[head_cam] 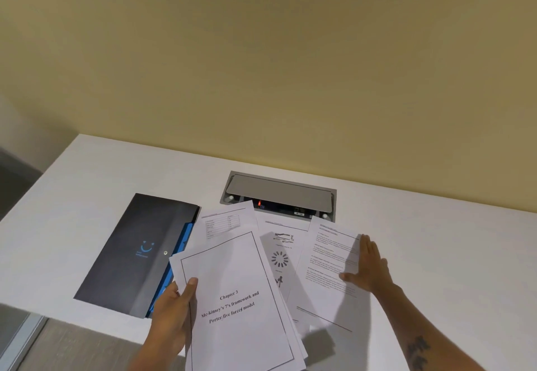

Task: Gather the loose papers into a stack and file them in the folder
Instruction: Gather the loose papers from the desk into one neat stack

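Observation:
Several white printed sheets lie fanned out on the white desk (87, 184). My left hand (171, 309) grips the left edge of the front sheet, a title page reading "Chapter 3" (238, 306), thumb on top. Behind it lie a sheet with a table (225, 221) and a sheet with diagrams (280, 257). My right hand (369, 266) rests flat, fingers straight, on the right edge of a text page (325, 272). A dark folder (139, 251) with blue inner dividers lies shut to the left, touching the papers.
A grey cable hatch (279, 193) with sockets is set into the desk just behind the papers. A yellow wall rises at the back. The desk's front edge runs near my left wrist, with floor below it.

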`<action>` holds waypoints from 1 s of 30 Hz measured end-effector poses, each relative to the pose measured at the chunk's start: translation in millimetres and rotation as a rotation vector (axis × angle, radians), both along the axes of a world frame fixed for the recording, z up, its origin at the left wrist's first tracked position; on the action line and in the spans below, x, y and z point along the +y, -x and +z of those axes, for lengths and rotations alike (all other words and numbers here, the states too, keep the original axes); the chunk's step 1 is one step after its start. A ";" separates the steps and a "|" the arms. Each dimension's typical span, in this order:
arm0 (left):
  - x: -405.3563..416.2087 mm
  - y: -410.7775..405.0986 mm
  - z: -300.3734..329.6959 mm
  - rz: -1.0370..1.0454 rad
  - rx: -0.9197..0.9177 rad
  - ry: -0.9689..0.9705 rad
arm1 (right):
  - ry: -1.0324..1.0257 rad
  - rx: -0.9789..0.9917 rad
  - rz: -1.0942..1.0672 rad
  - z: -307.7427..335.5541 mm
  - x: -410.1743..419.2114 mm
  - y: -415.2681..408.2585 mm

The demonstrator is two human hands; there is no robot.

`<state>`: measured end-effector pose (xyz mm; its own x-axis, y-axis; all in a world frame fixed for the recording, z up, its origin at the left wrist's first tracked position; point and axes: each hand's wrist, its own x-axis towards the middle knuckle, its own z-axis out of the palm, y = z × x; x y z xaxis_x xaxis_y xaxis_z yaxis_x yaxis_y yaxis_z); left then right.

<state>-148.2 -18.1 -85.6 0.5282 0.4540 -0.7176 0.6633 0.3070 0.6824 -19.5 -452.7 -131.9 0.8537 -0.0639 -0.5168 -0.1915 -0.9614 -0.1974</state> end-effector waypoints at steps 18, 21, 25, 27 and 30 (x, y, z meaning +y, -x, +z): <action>-3.1 0.0 0.8 0.019 -0.015 0.014 | -0.187 -0.223 -0.336 -18.5 11.5 54.2; -1.7 1.7 1.5 0.008 -0.016 0.001 | -0.278 -0.297 -0.454 -16.6 11.9 64.1; 0.2 2.6 3.0 0.005 -0.021 0.003 | -0.453 -0.348 -0.650 -14.7 12.1 74.0; 0.1 2.8 5.6 -0.001 -0.028 0.015 | -0.484 -0.355 -0.729 -14.7 9.4 77.0; 0.4 2.8 8.0 -0.015 -0.046 0.022 | -0.465 -0.368 -0.790 -14.6 6.0 84.2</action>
